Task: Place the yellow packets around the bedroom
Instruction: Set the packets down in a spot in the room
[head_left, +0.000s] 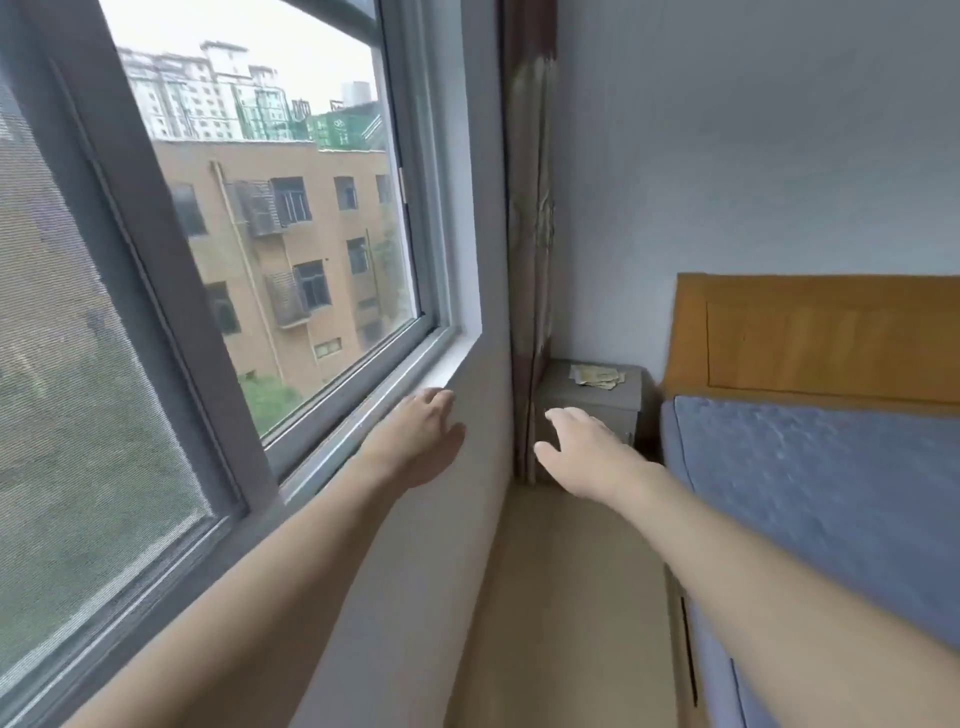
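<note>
The yellow packets (595, 376) lie on the far nightstand (587, 400) — beyond both hands. Left hand (421, 441) rests, fingers relaxed, at the windowsill (441, 364); right hand (587, 457) reaches forward, fingers spread — empty.

A small grey nightstand (587, 397) stands in the corner, at ten o'clock from the bed (831, 493); a loose pile of yellow packets (595, 375) lies on its top, toward the back edge; pale floor (571, 597) runs alongside the bed.

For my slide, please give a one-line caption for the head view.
Both empty hands, left near the sill, right, reach toward packets on the nightstand.
</note>
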